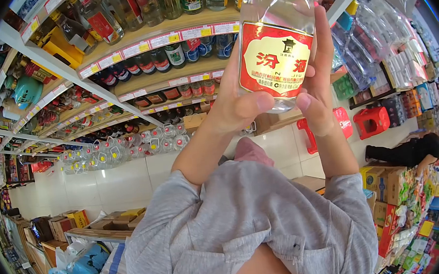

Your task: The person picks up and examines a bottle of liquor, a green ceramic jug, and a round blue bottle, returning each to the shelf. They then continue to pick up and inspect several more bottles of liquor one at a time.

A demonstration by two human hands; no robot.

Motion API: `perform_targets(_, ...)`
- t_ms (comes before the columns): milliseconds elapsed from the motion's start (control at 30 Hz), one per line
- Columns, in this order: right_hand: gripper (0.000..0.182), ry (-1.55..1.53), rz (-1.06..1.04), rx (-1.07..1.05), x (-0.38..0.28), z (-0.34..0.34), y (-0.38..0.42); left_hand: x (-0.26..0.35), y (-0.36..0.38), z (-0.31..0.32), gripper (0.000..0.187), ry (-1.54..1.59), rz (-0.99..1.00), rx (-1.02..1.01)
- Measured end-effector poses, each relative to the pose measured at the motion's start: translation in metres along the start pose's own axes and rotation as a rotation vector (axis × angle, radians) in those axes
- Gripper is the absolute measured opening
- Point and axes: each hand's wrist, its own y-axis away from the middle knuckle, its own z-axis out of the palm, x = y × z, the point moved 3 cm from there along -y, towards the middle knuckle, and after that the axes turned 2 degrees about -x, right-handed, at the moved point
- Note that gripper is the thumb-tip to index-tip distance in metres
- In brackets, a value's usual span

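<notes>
A clear glass liquor bottle [277,60] stands upright before me, its red and cream label with large red characters facing my eyes. My left hand [239,95] grips it from the left, thumb pressed near the lower edge of the label. From the right, my right hand [320,82] is wrapped about its base and side, with the thumb at the bottom and fingers reaching up behind the glass. The bottle's top runs out of the upper edge of the view. Behind it are shelves [168,39] lined with bottles and price tags.
Large clear jugs [120,149] line the floor at left. Red plastic crates [371,121] stand at right. A person in dark clothes [411,151] leans over goods at far right. Cardboard boxes [119,220] and plastic bags [84,266] lie at lower left.
</notes>
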Motion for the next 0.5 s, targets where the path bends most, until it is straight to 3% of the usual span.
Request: perform_targets(500, 0.129, -0.045, -0.060, 0.023, -0.0010, -0.0019, -0.0012, 0.0007, -0.0050, 0.0029, 0.116, -0.041, -0.001, -0.021)
